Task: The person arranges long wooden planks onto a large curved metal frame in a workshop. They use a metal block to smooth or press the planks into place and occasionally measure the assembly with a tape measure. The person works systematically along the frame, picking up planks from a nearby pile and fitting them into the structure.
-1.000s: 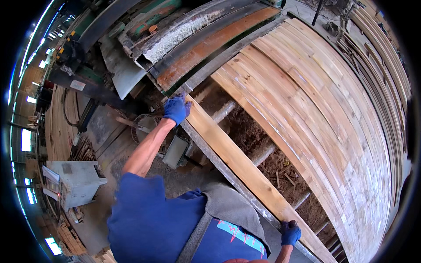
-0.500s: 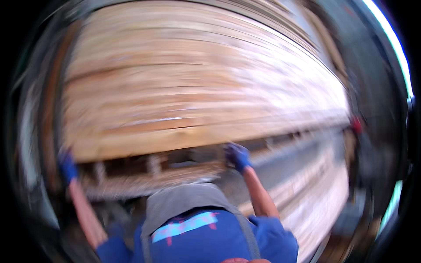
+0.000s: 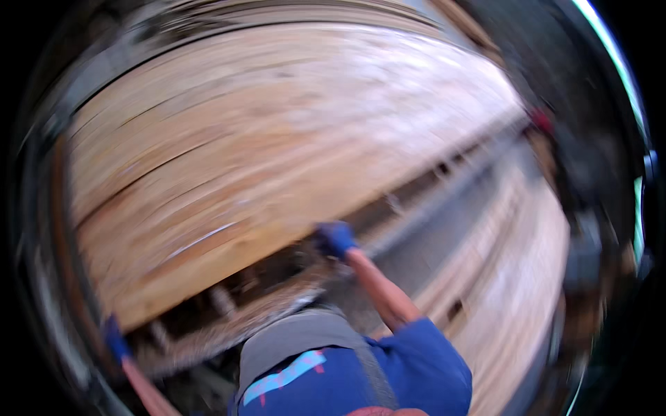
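Long pale wooden boards (image 3: 229,145) lie side by side in a wide layer in front of me. My right hand (image 3: 336,239), in a blue glove, is at the near edge of the closest board (image 3: 243,258), its fingers curled against that edge. My left hand (image 3: 115,340), also in a blue glove, is at the left end of the same board, by its near corner. Motion blur smears the left fingers, so their grip is unclear. Below the near edge, a dark gap shows short upright pieces (image 3: 222,301) between the layer and a rough ledge.
A grey metal strip (image 3: 444,215) runs along the gap. More boards (image 3: 513,277) lie to the right beyond it. A dark rail (image 3: 61,201) borders the left board ends. A blurred red shape (image 3: 540,122) is near the far right corner. A grey box (image 3: 583,249) stands at the right.
The view has turned, so the boards now slant upward to the right. Both hands stay at about the same places along the near board.
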`<state>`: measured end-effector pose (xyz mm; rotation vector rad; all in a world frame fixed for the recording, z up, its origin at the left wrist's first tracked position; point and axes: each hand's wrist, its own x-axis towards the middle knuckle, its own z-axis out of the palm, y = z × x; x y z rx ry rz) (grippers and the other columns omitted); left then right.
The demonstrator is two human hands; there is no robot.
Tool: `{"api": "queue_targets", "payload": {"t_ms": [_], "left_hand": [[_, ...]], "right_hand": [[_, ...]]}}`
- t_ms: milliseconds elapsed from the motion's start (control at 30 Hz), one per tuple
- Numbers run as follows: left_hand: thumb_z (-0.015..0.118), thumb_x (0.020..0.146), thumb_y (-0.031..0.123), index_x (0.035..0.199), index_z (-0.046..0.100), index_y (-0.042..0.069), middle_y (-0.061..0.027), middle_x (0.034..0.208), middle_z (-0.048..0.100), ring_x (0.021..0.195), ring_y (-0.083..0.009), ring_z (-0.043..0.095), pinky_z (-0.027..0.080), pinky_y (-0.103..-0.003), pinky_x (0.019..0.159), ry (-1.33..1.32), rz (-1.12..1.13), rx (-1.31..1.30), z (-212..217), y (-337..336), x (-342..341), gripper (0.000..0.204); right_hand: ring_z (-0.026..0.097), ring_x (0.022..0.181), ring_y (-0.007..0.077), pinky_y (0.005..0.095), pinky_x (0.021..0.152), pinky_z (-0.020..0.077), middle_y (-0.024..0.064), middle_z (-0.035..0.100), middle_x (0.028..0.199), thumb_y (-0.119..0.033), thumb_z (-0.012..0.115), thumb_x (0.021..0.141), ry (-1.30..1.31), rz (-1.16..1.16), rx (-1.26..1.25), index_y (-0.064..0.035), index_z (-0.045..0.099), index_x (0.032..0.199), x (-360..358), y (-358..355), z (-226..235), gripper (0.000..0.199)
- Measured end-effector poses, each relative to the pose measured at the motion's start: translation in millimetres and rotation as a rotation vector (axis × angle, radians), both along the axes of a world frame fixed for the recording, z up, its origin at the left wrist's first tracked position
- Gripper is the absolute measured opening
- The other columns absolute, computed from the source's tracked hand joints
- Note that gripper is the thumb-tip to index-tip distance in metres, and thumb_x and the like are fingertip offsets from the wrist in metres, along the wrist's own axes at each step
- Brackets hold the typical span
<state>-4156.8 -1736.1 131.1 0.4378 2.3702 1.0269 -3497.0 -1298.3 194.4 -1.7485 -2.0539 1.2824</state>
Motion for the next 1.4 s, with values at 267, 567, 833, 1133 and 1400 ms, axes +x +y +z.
{"api": "queue_targets", "payload": {"t_ms": [267,567,833,1133,1400], "left_hand": [[0.068,0.086,0.035,0.113,0.062,0.007,-0.0205,0.099,0.068,0.093,-0.0372,0.066,0.052,-0.044,0.081,0.871,0.108,0.084,135,60,91,0.04],[0.065,0.087,0.031,0.107,0.067,0.011,-0.0199,0.093,0.069,0.087,-0.0383,0.067,0.055,-0.044,0.075,1.13,0.362,0.072,238,-38,-26,0.029],[0.057,0.088,0.051,0.126,0.061,0.008,-0.0233,0.127,0.06,0.12,-0.0393,0.056,0.045,-0.048,0.1,0.703,0.346,-0.629,258,-29,-175,0.058],[0.06,0.086,0.053,0.12,0.059,0.001,-0.03,0.114,0.063,0.108,-0.044,0.06,0.047,-0.049,0.089,0.707,0.215,-0.587,159,-104,-302,0.063],[0.059,0.089,0.047,0.108,0.061,0.006,-0.0265,0.106,0.065,0.101,-0.0428,0.062,0.048,-0.048,0.084,0.717,0.129,-0.555,100,-131,-364,0.045]], "right_hand": [[0.041,0.043,0.0146,0.0291,0.038,0.0337,0.0017,0.046,0.056,-0.025,0.055,0.095,0.631,-0.547,-0.366,-0.0123,0.053,0.075,73,-31,-35,0.023],[0.067,0.085,0.0298,0.04,0.071,0.0558,0.0146,0.07,0.101,-0.034,0.076,0.082,0.147,-0.184,-0.108,-0.0131,0.059,0.125,124,15,-55,0.051],[0.063,0.105,0.0367,0.0444,0.077,0.0554,0.0203,0.064,0.121,-0.033,0.074,0.084,0.295,-0.492,-0.336,-0.0156,0.055,0.131,119,-5,-27,0.054],[0.047,0.041,0.0176,0.0297,0.036,0.0376,0.0054,0.051,0.056,-0.027,0.053,0.098,0.223,-0.856,-0.28,-0.0089,0.052,0.083,65,-9,-14,0.023],[0.048,0.043,0.0175,0.0317,0.037,0.038,0.0059,0.053,0.058,-0.029,0.051,0.099,0.079,-0.822,-0.327,-0.0114,0.055,0.079,69,-26,5,0.027]]}}
